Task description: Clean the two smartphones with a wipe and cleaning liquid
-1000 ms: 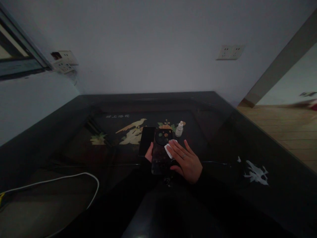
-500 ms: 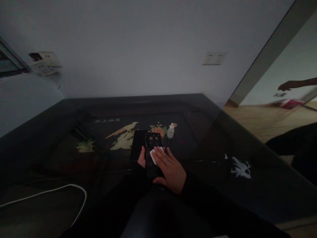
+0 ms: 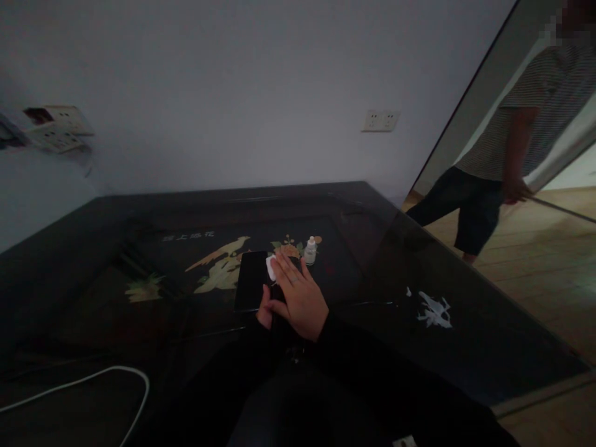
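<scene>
The right hand holds a white pad under its straight fingers, the pad showing at the left of their tips. Below those fingers, the left hand grips a dark phone, thumb raised at its edge; the right hand hides most of the phone, and the other left fingers are out of sight. A black slab lies flat on the table, just left of the right fingertips. A small bottle stands upright just beyond and to the right of them. Torn tissue lies well to the fingers' right.
</scene>
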A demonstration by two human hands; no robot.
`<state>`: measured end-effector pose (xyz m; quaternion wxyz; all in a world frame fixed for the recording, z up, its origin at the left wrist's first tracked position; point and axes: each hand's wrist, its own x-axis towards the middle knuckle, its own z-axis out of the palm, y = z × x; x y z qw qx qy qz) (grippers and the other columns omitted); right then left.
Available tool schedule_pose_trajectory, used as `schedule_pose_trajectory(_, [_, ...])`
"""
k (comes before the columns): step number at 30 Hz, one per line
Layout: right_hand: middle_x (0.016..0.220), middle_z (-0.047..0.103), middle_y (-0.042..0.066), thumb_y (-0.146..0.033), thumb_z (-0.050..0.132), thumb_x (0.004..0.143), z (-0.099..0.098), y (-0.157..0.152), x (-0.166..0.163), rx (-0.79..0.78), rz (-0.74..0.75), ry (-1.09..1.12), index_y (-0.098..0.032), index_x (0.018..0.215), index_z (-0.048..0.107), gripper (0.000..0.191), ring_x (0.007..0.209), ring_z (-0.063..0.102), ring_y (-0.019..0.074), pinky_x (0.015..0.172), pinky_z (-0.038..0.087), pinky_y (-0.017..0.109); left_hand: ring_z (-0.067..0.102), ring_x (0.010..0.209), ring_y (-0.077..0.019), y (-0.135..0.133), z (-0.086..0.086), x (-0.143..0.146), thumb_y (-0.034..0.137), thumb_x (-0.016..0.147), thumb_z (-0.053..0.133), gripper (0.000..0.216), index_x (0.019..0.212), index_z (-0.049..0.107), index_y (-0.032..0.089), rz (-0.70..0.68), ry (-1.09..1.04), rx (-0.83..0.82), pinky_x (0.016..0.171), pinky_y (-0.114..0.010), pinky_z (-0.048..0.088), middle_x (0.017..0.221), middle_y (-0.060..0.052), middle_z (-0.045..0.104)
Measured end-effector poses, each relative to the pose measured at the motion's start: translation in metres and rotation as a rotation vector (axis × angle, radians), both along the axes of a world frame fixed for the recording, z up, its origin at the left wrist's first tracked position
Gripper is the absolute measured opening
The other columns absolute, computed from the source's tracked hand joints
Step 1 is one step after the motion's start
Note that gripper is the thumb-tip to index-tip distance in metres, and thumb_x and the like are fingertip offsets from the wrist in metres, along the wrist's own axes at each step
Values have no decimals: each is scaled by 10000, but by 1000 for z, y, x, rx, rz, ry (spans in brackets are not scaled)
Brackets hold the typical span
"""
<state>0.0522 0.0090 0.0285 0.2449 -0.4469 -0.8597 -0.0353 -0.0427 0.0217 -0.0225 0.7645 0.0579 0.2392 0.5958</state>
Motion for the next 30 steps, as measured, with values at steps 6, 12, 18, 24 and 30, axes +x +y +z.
schedule_pose_trajectory(6, [1433, 220, 119, -592, 248, 842, -4, -1, 4, -17, 48, 18, -71, 1347, 267, 726, 1334, 128, 217, 1084, 133, 441, 274, 1292, -132, -5, 3, 10, 391, 897, 176, 499, 1334, 332, 210, 94, -54, 41, 1067, -259, 189, 1314, -21, 463])
schedule_pose_trajectory(12, [1442, 189, 114, -615, 265, 822, -23, -28, 3, -100, 189, -24, -82, 1372, 201, 768, 1339, 99, 215, 1082, 141, 440, 473, 1157, -234, -1, 1, -13, 628, 802, 219, 710, 1277, 422, 141, -116, -98, -39, 1033, -386, 271, 1169, -115, 574])
schedule_pose_trajectory(18, [1442, 190, 113, -678, 259, 776, -37, -50, 16, -142, 434, -113, -87, 1386, 138, 858, 1339, 89, 216, 1081, 132, 439, 542, 1054, -301, 7, -21, -36, 720, 730, 216, 909, 1316, 326, 34, -357, -105, -50, 981, -479, 278, 1086, -213, 598])
schedule_pose_trajectory(24, [1439, 199, 104, -655, 256, 795, -25, -26, 18, -78, 412, -165, -112, 1388, 128, 815, 1336, 115, 210, 1078, 54, 476, 600, 959, -206, 4, -10, -27, 501, 848, 298, 634, 1327, 332, 88, -247, -102, 22, 975, -336, 309, 1026, -123, 650])
schedule_pose_trajectory(30, [1440, 185, 119, -684, 272, 772, -23, -20, 13, -80, 398, -164, -85, 1381, 156, 862, 1337, 107, 227, 1076, 72, 480, 592, 979, -211, 6, -18, -31, 554, 847, 186, 686, 1303, 377, 78, -375, -142, 32, 1000, -350, 269, 995, -117, 661])
